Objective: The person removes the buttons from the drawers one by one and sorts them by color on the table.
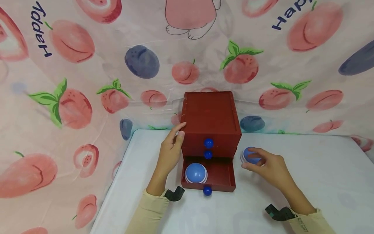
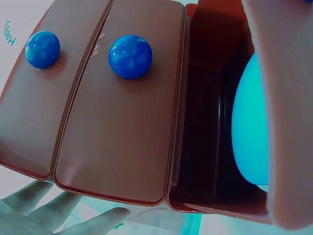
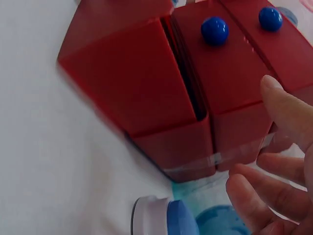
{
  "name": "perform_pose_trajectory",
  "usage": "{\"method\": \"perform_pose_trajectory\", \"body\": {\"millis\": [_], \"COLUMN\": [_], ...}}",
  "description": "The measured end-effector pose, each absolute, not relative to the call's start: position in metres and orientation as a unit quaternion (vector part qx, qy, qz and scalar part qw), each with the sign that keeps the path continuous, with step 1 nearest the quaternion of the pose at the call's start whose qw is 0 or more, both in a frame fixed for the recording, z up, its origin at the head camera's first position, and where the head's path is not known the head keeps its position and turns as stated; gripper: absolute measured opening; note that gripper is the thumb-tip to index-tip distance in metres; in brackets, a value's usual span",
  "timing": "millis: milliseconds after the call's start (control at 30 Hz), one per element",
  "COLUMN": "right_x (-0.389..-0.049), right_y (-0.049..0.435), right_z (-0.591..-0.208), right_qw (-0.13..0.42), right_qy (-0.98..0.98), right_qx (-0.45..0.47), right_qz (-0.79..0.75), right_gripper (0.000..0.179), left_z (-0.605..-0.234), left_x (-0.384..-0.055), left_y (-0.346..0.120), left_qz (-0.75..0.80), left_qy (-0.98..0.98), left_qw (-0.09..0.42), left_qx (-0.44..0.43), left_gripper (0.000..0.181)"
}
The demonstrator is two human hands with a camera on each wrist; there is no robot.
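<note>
A reddish-brown three-drawer cabinet stands on a white table, its bottom drawer pulled out toward six o'clock and its upper two drawers closed. In that open drawer, at its nine o'clock end, sits a blue-domed button on a white base. A second button, of the same blue and white, rests on the table at about four o'clock from the cabinet, close to its side. The right hand reaches around this one, thumb and fingers parted and grasping nothing; its fingertips seem just short of the button, though the overlap in the head view makes contact hard to judge. The left hand, at about eight o'clock, grasps nothing either, its extended fingers resting against the cabinet's side. Blue ball knobs mark all three drawer fronts.
</note>
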State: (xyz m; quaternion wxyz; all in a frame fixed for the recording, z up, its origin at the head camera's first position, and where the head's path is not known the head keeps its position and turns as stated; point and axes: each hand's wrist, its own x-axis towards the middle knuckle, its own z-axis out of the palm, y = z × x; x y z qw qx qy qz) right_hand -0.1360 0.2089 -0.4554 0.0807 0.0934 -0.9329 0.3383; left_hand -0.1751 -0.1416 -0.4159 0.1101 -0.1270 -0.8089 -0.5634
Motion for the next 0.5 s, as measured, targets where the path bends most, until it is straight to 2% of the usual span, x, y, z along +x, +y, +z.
{"method": "perform_pose_trajectory", "body": {"millis": [200,367,500], "right_x": [-0.132,-0.13,-0.132], "right_y": [0.198,0.186,0.178], "right_z": [-0.449,-0.447,-0.446], "right_qw": [0.079,0.111,0.119], "right_qy": [-0.923,-0.907,-0.897], "right_qx": [0.126,0.178,0.208], "right_qz": [0.355,0.364,0.37], "right_gripper": [0.049,0.034,0.033], "left_z": [-0.417,-0.416,-0.415], "left_x": [-0.176,-0.176,-0.176], "left_y": [-0.141,-0.141,-0.142], "left_qz": [-0.561,-0.56,-0.559], "left_qy": [-0.81,-0.811,-0.811], "left_qw": [0.109,0.112,0.114], "left_qx": [-0.129,-0.126,-0.13], "left_gripper": [0.04,0.039,0.04]}}
